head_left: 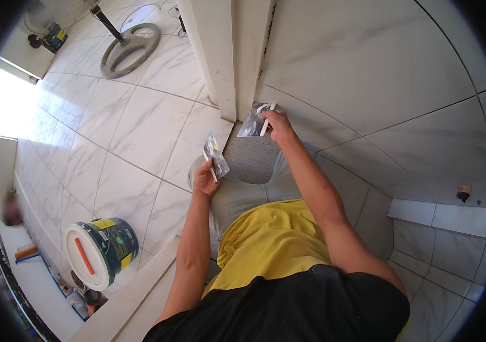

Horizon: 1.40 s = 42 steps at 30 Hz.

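Note:
My left hand [203,179] is closed around the pale handle of a putty knife [216,157], whose wide metal blade is smeared with white paste and points up and away. Ahead and to the right, my right hand [277,123] grips a second putty knife [248,124]. That blade hovers over or touches the far end of a grey speckled slab [252,158], close to the foot of the white door frame [226,68]; contact cannot be made out. White smears show on this blade too. The two knives are apart.
At the lower left a dark green bucket [122,245] has a white lid with an orange-red strip on it. A ring-shaped stand base [132,51] rests on the tiled floor [123,131] at the far left. Tiled wall [362,62] rises on the right, with a pipe stub [464,191] sticking out.

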{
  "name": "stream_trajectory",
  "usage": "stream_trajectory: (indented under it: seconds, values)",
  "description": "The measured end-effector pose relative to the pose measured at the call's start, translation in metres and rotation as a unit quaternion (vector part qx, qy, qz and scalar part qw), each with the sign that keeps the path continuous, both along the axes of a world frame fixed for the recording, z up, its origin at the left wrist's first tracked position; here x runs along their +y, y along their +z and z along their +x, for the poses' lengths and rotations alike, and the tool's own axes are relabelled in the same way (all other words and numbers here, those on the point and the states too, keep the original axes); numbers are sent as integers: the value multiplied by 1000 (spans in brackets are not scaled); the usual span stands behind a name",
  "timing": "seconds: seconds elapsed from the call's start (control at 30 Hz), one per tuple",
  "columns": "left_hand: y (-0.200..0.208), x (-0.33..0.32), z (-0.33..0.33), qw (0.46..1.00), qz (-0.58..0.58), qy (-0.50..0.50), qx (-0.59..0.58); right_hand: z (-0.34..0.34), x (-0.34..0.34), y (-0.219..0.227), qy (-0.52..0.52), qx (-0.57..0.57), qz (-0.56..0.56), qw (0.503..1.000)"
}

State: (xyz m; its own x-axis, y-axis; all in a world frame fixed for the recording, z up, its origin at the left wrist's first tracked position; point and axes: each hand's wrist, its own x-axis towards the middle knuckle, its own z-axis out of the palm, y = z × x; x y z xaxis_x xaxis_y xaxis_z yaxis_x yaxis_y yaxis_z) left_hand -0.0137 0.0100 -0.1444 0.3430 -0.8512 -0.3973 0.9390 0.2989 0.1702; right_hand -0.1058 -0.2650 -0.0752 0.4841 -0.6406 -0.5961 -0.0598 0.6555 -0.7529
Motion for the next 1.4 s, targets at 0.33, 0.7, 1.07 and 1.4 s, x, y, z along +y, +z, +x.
stream_trajectory:
  seconds: [0.33,0.7,1.07,1.4]
  values:
    - [-2,0,0,1000,-10,-27,-6,-3,9,62,0,-41,-28,999]
    - [1,-6,-1,1000,13,-16,-5,-8,26,6,-13,41,-316,948]
    - [-2,-1,-1,1000,6,-5,11,-12,47,10,-57,48,-301,951]
    - [3,-4,-2,1000,9,-19,-4,-3,10,-3,-2,31,-15,999]
